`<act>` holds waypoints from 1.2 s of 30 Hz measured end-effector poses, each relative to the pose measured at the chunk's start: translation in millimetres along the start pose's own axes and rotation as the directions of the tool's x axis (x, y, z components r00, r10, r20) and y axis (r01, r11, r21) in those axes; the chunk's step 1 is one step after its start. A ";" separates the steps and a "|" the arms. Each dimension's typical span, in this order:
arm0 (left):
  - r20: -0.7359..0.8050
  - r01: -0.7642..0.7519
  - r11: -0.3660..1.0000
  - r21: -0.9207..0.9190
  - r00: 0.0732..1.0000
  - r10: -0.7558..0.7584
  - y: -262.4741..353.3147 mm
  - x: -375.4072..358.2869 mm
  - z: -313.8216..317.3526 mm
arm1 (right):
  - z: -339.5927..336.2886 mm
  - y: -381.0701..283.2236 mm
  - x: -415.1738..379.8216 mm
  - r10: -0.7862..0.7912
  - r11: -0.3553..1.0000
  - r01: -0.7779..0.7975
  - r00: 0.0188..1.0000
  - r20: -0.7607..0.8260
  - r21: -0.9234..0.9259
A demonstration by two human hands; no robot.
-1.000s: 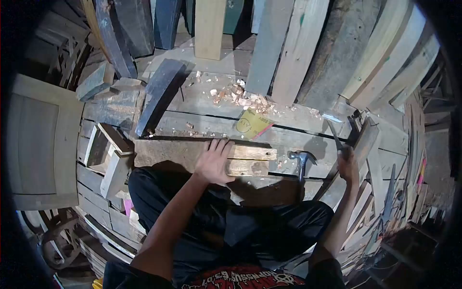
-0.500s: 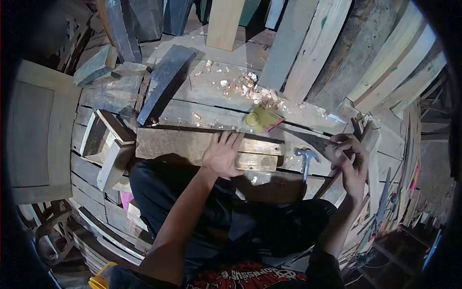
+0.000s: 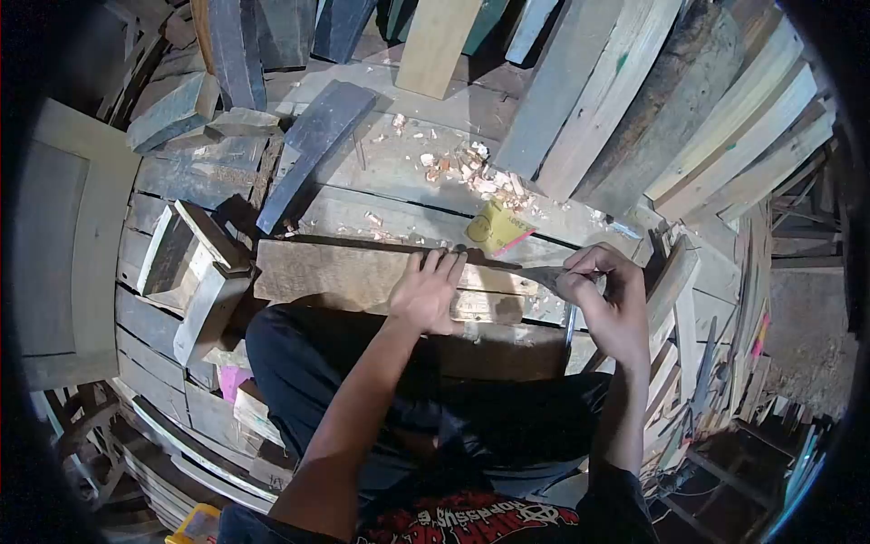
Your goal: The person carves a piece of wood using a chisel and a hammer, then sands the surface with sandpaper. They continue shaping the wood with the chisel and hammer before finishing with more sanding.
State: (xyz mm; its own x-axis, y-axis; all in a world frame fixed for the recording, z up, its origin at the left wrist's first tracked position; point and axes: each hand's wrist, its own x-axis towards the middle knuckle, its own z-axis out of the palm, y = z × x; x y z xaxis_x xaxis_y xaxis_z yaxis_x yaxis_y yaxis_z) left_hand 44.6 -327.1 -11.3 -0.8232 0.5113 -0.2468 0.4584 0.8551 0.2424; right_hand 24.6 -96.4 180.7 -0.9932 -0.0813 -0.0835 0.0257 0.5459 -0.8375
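Observation:
My left hand (image 3: 426,292) lies on a wooden board (image 3: 331,272) across my lap, its fingers outstretched over the far edge. The board's right end is split by a slot into two pale prongs. My right hand (image 3: 609,295) is closed in a pinch round a dark, thin, tapered tool (image 3: 542,275), whose point reaches left over the prong ends. Its exact kind does not show clearly. Below that hand, a hammer (image 3: 570,324) shows only its shiny handle; the head is hidden. Just beyond the board sits a yellow packet (image 3: 494,228) with a pink edge.
Wood shavings (image 3: 480,177) are scattered on the plank floor (image 3: 381,208). A curved dark timber (image 3: 317,150) lies ahead on the left. A joined wooden frame (image 3: 207,304) stands at my left. Several long boards (image 3: 616,100) lean at the far right.
My right hand has moved left with the tapered tool, bringing its point to the board's slotted end and covering the hammer head. My left hand stays on the board.

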 end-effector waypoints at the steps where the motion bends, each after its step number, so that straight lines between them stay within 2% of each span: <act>1: 0.007 0.001 1.000 -0.007 1.000 -0.001 -0.7 0.1 -0.1 | 1.8 0.3 1.0 -0.002 1.000 0.002 1.000 0.004 -0.017; 6: -0.005 -0.002 0.999 -0.035 1.000 0.002 -1.4 -2.4 -2.0 | 11.2 4.9 2.3 -0.006 1.000 0.006 1.000 0.016 0.014; 9: -0.017 -0.009 0.999 -0.049 1.000 0.008 -1.8 -1.4 0.1 | 16.0 -0.4 0.4 -0.004 0.998 0.002 0.999 -0.038 -0.064; 13: -0.028 0.011 0.999 -0.036 1.000 -0.012 0.0 0.3 5.5 | 18.5 -3.9 15.7 0.041 0.982 -0.036 0.999 0.024 -0.184; 14: -0.040 0.015 0.999 -0.049 0.999 -0.017 -0.4 0.0 5.8 | 21.5 -8.0 17.4 0.001 0.980 -0.006 1.000 -0.024 -0.201; 17: -0.021 0.039 0.998 -0.048 0.999 -0.040 4.0 1.9 -1.0 | 17.1 -19.7 22.4 0.127 0.966 -0.111 0.991 0.053 -0.232; 18: -0.037 0.036 0.999 -0.036 0.999 -0.037 3.9 2.2 1.3 | 14.6 -14.4 24.7 0.123 0.956 -0.102 0.991 0.059 -0.276; 20: -0.044 0.036 0.999 -0.020 0.998 -0.037 6.5 -1.1 3.0 | 11.5 -3.1 28.0 0.143 0.955 -0.123 0.988 0.059 -0.269; 25: -0.052 0.055 0.998 -0.025 0.997 -0.056 14.5 -8.3 2.5 | 0.0 -23.1 23.8 0.171 0.954 -0.141 0.981 0.092 -0.263; 26: -0.065 0.051 0.997 -0.066 0.996 -0.055 13.7 -8.5 3.7 | 3.0 -12.4 23.9 0.186 0.968 -0.161 0.976 0.116 -0.195; 29: -0.163 0.052 0.999 -0.009 0.985 -0.053 17.0 -12.0 6.8 | 6.5 2.6 11.0 0.121 0.963 -0.108 0.992 0.040 -0.248; 30: -0.135 0.055 0.998 -0.032 0.989 -0.059 19.5 -12.8 2.4 | -2.1 -16.8 -1.2 0.174 0.968 -0.157 0.982 0.073 -0.195; 33: -0.121 0.098 0.986 -0.135 0.986 -0.115 26.4 -21.4 7.5 | 3.2 8.1 -8.0 0.127 0.981 -0.120 0.991 0.035 -0.152; 34: -0.082 0.160 0.979 -0.125 0.982 -0.171 33.9 -25.6 7.7 | 2.5 7.3 -13.7 0.181 0.975 -0.176 0.983 0.028 -0.133; 36: -0.100 0.197 0.977 -0.083 0.974 -0.205 47.7 -39.1 8.5 | 6.7 5.1 -26.1 0.158 0.985 -0.153 0.986 0.057 -0.081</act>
State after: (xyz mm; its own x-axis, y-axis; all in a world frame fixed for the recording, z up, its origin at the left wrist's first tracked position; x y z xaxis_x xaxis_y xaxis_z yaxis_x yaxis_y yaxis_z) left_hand 101.5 -305.6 2.0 -0.9291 0.3136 -0.1959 0.2575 0.9290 0.2657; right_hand 51.4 -97.1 174.9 -0.9685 -0.0413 -0.2456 0.1685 0.6179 -0.7680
